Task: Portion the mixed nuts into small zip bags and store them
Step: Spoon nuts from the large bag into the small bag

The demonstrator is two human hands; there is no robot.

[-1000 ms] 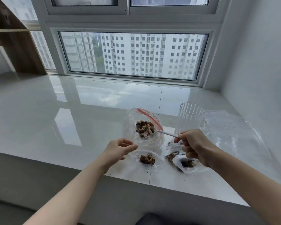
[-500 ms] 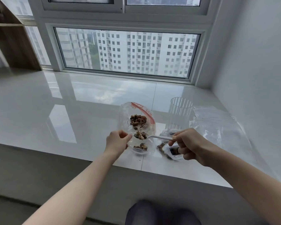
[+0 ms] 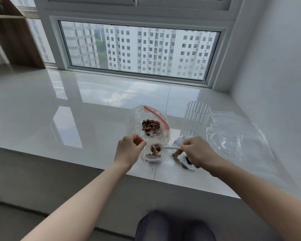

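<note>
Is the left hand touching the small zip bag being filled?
Touching: the head view shows the left hand pinching the rim of the small zip bag.

A home, likely a high-rise flat: a glossy white tiled window ledge (image 3: 94,108) under a wide sliding window (image 3: 139,49) facing apartment towers (image 3: 155,51), plain white walls, wooden shelving (image 3: 10,32) at upper left.

The bench (image 3: 76,108) is glossy white tile with thin grey seams. The nuts (image 3: 150,125) in the big bag (image 3: 137,117) are mixed brown and tan; that bag is clear with a red zip strip. The spoon (image 3: 170,148) is white. The cup (image 3: 196,119) is clear with vertical ribs. At upper left, the shelf (image 3: 16,37) is dark brown wood.
</note>
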